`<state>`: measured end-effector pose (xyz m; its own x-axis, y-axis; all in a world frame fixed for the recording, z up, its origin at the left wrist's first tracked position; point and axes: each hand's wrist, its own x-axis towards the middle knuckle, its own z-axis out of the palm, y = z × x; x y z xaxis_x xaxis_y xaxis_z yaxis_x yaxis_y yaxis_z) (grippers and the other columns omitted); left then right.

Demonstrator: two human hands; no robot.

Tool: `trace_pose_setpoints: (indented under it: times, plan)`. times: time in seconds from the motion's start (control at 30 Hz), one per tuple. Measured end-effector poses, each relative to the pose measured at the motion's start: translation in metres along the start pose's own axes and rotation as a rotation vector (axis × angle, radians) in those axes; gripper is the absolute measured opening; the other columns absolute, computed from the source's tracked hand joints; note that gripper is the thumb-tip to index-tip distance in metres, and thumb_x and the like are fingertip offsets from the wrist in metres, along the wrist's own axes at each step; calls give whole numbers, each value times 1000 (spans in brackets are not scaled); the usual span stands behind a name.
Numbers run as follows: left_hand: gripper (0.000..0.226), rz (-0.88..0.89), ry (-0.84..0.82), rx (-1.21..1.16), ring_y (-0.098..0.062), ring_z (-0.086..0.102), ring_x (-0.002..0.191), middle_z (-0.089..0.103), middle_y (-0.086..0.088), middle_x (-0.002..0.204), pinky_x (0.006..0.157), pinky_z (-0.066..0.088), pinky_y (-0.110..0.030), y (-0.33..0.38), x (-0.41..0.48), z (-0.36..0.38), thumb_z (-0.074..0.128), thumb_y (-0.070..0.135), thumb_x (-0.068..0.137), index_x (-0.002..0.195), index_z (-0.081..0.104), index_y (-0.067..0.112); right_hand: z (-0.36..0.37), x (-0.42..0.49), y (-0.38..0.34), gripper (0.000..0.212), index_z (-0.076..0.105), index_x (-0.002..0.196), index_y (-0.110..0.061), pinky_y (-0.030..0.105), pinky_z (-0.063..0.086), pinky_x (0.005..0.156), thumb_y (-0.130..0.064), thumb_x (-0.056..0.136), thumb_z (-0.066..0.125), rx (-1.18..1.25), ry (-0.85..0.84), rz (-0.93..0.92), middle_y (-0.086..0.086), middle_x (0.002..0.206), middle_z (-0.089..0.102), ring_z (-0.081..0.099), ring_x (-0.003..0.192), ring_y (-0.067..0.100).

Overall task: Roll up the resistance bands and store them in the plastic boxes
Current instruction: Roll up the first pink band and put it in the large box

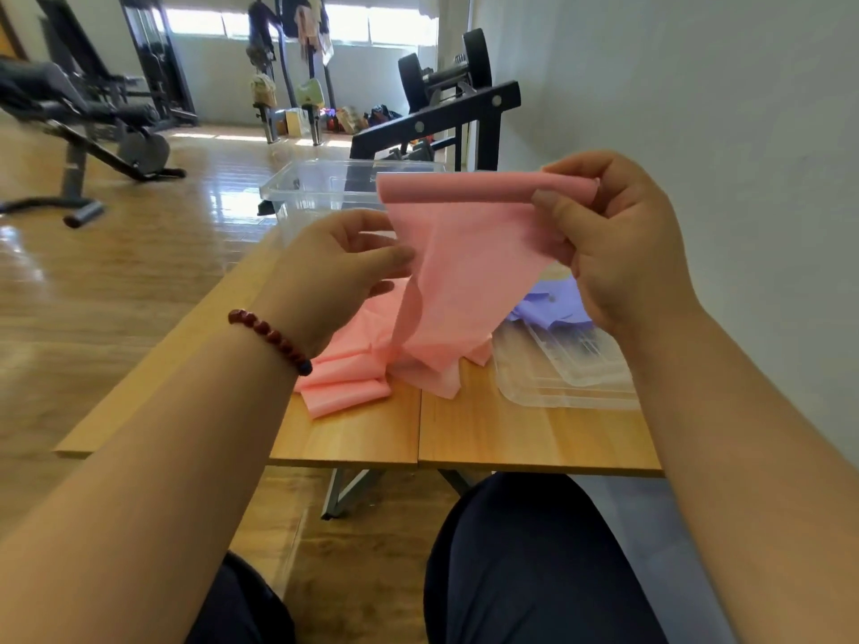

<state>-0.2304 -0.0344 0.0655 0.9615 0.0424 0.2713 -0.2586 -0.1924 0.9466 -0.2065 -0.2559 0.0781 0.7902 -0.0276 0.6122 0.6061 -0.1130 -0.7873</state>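
Head view: right hand point(618, 244) pinches pink resistance band point(465, 271) roll, left hand point(334, 267) pinches hanging edge; likely limp, stretchy, so grip roll ends.

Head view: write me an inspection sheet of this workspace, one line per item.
Surface: wooden table, two boards butted together.
Job's things: pink resistance band, top edge partly rolled, the rest trailing onto the table; purple band lying at the right, at the far edge of a clear lid; clear plastic box at the table's far end.
Clutter: nothing seen.
Grippers: right hand pinches the rolled end; left hand pinches the hanging edge and has a beaded bracelet on its wrist.
Cables: nothing seen.
Surroundings: weight bench far left on a wooden floor, dumbbell rack behind the box, white wall at right.
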Motion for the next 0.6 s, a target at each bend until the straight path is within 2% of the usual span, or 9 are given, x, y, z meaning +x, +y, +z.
trace_pose_setpoints:
  times: [0.07,0.17,0.23,0.3,0.37,0.4,0.47,0.53,0.6]
  plan:
    - [20,35,84,86,-17,68,95,72,4,95,92,55,-38,6,5,3,63,8,91,96,65,27,-2,7,-9,19,68,90,-33,34,59,70,-15,86,70,45,11,-23,-6,91,66,69,89,21]
    - [24,65,65,-67,-12,65,103,67,5,109,96,53,-36,21,8,5,57,9,94,105,60,30,-2,18,-23,23,67,89,-27,28,57,65,-4,87,69,134,38,-26,-1,93,67,70,87,20]
    - [33,66,-32,-55,-10,62,103,64,5,113,89,52,-30,28,11,9,66,22,90,117,51,32,0,25,-33,25,67,87,-24,27,57,65,1,87,67,184,46,-28,-1,91,69,71,85,19]
    - [40,19,5,104,-9,63,94,65,6,104,79,51,-27,26,15,17,70,29,87,120,47,30,3,31,-42,24,66,87,-22,27,57,65,2,88,67,239,38,-35,0,89,70,73,84,22]
    - [18,-40,128,171,-17,66,88,68,3,91,82,56,-38,18,21,20,64,19,91,108,60,20,4,36,-48,23,65,89,-20,26,57,66,3,88,66,264,42,-38,-1,87,71,74,81,22]
    - [10,-63,172,144,-21,66,86,69,1,85,86,56,-43,15,22,20,59,13,92,96,66,20,5,38,-50,23,66,89,-21,28,57,68,2,88,67,256,50,-47,-1,87,71,74,81,23]
    - [25,-116,219,17,-24,66,85,69,-3,81,83,58,-42,14,24,18,49,7,95,79,66,18,4,41,-51,24,68,87,-25,32,59,75,-1,86,70,229,68,-68,-2,87,72,74,86,26]
    - [26,-143,191,-169,-22,65,82,65,-6,82,72,57,-32,21,26,17,40,4,99,85,61,11,4,44,-53,25,68,85,-27,32,58,76,-2,86,70,216,81,-75,-3,89,71,73,88,24]
    - [27,-131,176,-262,-17,60,73,58,-6,81,71,54,-31,30,30,18,34,3,100,90,58,12,4,47,-56,24,66,87,-24,27,57,72,0,88,67,239,93,-71,-3,89,71,74,87,20]
